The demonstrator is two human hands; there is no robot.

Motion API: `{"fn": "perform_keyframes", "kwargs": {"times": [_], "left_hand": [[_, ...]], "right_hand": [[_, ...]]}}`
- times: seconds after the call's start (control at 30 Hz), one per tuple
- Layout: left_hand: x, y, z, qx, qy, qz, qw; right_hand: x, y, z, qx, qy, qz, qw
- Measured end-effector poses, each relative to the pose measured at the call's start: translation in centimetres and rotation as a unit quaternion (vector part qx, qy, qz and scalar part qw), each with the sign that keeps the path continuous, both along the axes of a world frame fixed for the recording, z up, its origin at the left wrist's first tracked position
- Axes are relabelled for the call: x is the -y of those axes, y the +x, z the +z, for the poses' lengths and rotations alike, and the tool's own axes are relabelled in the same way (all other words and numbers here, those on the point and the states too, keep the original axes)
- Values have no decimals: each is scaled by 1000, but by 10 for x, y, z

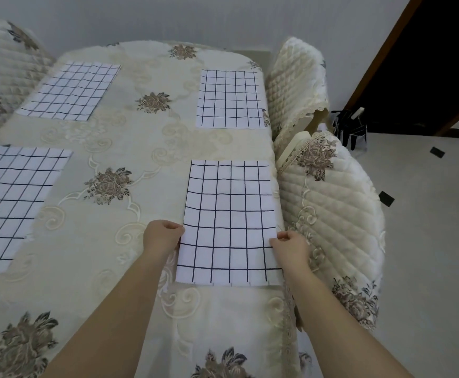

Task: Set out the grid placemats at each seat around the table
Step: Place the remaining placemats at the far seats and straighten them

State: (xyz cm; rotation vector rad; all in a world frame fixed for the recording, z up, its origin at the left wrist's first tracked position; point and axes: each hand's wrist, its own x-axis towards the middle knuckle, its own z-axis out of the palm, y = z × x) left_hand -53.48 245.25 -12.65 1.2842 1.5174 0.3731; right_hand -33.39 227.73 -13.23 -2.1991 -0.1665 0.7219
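Note:
A white placemat with a dark grid [229,214] lies flat at the near right of the table [146,148]. My left hand [162,236] pinches its left edge and my right hand [289,245] pinches its right edge. Three more grid placemats lie flat on the cream floral tablecloth: one at the far right [231,99], one at the far left [71,90], one at the near left [12,203].
Quilted cream chairs stand against the table's right side, one near [332,214] and one farther back [293,80]. Another chair [1,66] is at the far left. A dark doorway [427,64] and a black item [351,129] on the floor lie to the right.

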Motion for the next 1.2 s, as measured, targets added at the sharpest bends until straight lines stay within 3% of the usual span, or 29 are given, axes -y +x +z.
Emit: {"fn": "perform_keyframes", "kwargs": {"times": [0.47, 1.2], "left_hand": [[-7, 0, -1, 32, -6, 11, 999], [2, -8, -5, -44, 80, -47, 995]], "right_hand": [[-6, 2, -2, 0, 18, -37, 999], [-1, -8, 2, 21, 19, -14, 1000]]}}
